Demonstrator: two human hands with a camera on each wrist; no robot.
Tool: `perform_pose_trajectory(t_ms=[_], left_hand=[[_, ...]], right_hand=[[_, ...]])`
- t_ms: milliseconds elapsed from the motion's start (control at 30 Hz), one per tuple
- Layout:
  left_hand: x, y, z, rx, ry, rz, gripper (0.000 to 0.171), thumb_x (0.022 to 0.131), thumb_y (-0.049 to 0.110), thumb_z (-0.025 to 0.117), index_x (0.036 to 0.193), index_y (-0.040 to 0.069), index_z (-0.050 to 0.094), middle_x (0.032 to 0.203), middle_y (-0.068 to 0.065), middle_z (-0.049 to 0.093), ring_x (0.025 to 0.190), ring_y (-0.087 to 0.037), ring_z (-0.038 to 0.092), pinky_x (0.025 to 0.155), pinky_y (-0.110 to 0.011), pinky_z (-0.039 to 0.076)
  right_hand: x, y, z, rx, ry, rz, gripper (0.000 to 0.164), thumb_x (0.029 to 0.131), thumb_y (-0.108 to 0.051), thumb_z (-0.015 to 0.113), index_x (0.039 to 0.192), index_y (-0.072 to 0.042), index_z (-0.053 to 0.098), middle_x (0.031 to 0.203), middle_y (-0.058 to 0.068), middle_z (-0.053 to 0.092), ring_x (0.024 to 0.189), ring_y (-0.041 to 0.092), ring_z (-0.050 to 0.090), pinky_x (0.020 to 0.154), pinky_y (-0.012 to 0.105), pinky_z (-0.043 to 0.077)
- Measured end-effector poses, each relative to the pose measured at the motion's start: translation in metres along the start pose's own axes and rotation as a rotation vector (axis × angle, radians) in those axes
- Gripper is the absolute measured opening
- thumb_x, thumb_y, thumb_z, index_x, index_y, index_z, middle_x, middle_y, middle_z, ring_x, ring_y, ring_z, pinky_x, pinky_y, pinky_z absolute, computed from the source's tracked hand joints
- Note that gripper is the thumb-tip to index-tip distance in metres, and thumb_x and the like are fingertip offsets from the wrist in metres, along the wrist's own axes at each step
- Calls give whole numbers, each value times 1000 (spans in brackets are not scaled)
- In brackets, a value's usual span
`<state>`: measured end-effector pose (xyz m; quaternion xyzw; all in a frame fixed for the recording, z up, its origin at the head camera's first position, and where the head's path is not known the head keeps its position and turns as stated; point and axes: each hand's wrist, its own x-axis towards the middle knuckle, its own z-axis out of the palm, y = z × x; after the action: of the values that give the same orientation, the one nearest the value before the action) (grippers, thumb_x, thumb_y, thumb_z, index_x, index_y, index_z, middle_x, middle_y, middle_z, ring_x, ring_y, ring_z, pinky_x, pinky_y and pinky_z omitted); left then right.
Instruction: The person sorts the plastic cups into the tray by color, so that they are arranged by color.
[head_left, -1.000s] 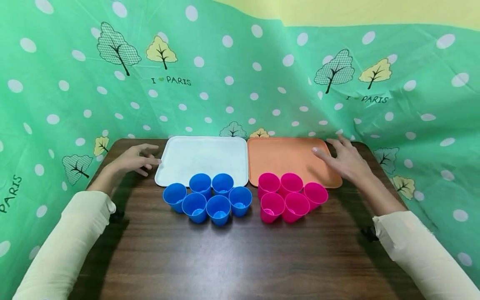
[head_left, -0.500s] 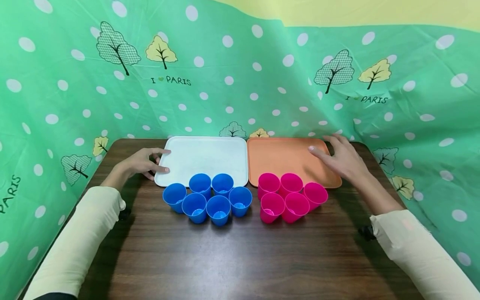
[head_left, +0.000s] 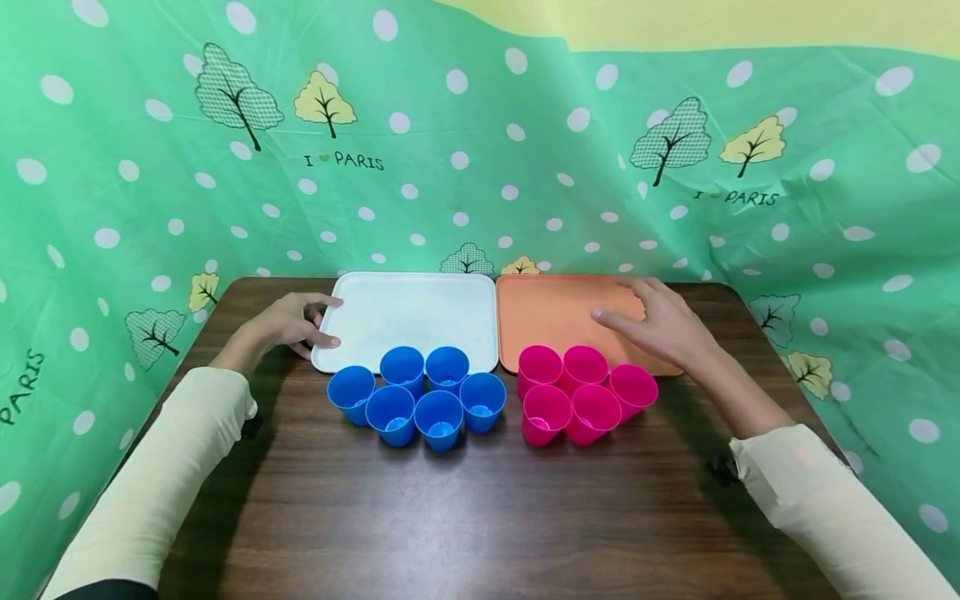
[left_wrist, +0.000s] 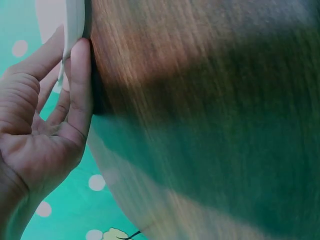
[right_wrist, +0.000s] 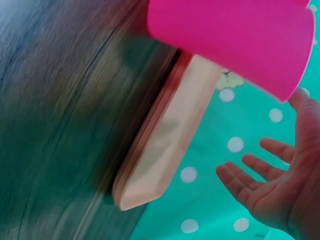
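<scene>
My left hand (head_left: pixel 281 327) holds the left edge of a white tray (head_left: pixel 412 317), its thumb and fingers on either side of the rim; the left wrist view shows the thumb against the tray's edge (left_wrist: pixel 75 22). Over the right part of an orange tray (head_left: pixel 547 308), my right hand (head_left: pixel 663 323) hovers with fingers spread and nothing in them. Several upright blue cups (head_left: pixel 390 412) stand in front of the white tray. In front of the orange tray are several pink cups (head_left: pixel 545 414); one pink cup (right_wrist: pixel 230 42) looms large in the right wrist view.
Both trays lie side by side along the far edge of a dark wooden table (head_left: pixel 450 517). Behind and around it hangs a green dotted curtain (head_left: pixel 480 125) printed with trees.
My left hand has moved right and taken hold of the white tray's left edge. My right hand has shifted left over the orange tray. The cups and trays look unmoved.
</scene>
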<state>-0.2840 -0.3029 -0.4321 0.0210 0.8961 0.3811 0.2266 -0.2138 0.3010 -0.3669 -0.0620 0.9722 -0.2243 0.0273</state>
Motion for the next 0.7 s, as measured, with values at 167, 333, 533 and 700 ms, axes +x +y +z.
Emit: perform_pose_trajectory(t_ms=[167, 333, 533, 700], left_hand=[[1, 3, 1, 5, 13, -7, 92, 91, 13, 97, 171, 13, 49, 119, -20, 53, 82, -25, 70, 70, -42, 72], [3, 3, 2, 6, 9, -25, 93, 91, 12, 97, 170, 11, 49, 119, -21, 52, 83, -25, 70, 70, -43, 72], [6, 6, 2, 14, 12, -31, 91, 92, 9, 95, 170, 10, 49, 121, -24, 51, 83, -25, 69, 69, -43, 72], [6, 6, 2, 20, 6, -28, 91, 93, 10, 95, 171, 9, 48, 121, -24, 51, 83, -24, 69, 69, -42, 72]], right_hand=[[-5, -12, 3, 14, -11, -63, 95, 101, -76, 69, 170, -14, 48, 176, 21, 43, 153, 50, 49, 119, 79, 48], [-9, -22, 6, 6, -12, -121, 90, 102, -69, 73, 168, -11, 52, 167, 19, 54, 143, 47, 57, 112, 74, 55], [-14, -34, 8, 17, -25, -179, 84, 101, -62, 77, 164, -10, 56, 162, 18, 59, 140, 46, 60, 108, 70, 59], [-16, -47, 11, 5, -15, -225, 80, 100, -59, 81, 160, -9, 60, 156, 18, 66, 138, 45, 64, 105, 66, 62]])
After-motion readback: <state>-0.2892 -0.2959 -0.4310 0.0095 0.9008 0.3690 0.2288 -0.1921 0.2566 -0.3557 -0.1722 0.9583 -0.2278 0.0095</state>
